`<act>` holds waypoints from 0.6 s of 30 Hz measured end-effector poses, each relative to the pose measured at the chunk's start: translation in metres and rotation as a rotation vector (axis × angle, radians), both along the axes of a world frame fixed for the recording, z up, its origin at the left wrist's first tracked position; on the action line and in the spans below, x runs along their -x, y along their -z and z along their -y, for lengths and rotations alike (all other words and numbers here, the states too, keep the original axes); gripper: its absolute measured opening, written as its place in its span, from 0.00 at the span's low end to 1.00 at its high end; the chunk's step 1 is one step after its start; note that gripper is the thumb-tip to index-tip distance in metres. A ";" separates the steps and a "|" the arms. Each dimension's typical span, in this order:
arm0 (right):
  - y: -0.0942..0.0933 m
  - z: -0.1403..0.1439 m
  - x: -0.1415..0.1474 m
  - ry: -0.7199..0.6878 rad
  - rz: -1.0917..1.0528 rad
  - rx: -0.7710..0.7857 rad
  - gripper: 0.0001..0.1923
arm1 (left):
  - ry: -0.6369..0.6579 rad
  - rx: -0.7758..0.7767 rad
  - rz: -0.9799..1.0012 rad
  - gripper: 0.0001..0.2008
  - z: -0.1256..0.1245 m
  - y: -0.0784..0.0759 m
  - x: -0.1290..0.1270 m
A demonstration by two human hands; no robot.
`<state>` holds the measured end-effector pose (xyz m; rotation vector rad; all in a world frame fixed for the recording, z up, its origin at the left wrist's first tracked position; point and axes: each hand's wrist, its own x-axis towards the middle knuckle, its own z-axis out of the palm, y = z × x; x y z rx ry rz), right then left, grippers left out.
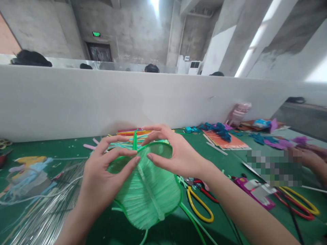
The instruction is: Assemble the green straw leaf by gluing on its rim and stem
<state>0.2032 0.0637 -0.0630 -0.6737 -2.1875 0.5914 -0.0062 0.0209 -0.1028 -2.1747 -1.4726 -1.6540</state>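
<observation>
A green fuzzy leaf shape (158,190), ribbed and edged with a darker green rim, hangs in front of me over the table. A pale raised rib runs down its middle, and a thin green stem (135,140) stands up at its top. My left hand (108,166) is closed, thumb and forefinger pinching the leaf's top edge by the stem's foot. Around the top right rim curves my right hand (173,149), its thumb in front of the leaf and its fingers apart from the thumb. Whether those fingers touch the rim is hard to see.
Thin wires (48,211) lie at the left beside a yellow glue gun (28,165). Coloured fuzzy sticks (125,139) lie behind my hands. Yellow-handled pliers (201,207) are by my right forearm. A white partition (102,102) stands behind; another person's hand (311,154) is at right.
</observation>
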 end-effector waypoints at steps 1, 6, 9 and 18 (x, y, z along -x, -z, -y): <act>-0.001 0.000 0.001 -0.007 0.000 0.015 0.29 | -0.002 -0.001 0.000 0.03 0.000 0.000 0.000; -0.003 -0.004 0.002 -0.103 -0.014 -0.121 0.29 | 0.010 0.005 0.003 0.03 0.001 -0.001 0.000; 0.002 -0.007 0.001 -0.037 0.038 -0.474 0.22 | 0.026 0.012 -0.003 0.03 0.001 -0.001 0.001; 0.017 -0.004 -0.007 0.217 0.171 -0.927 0.09 | 0.020 -0.003 -0.014 0.02 -0.001 -0.001 0.000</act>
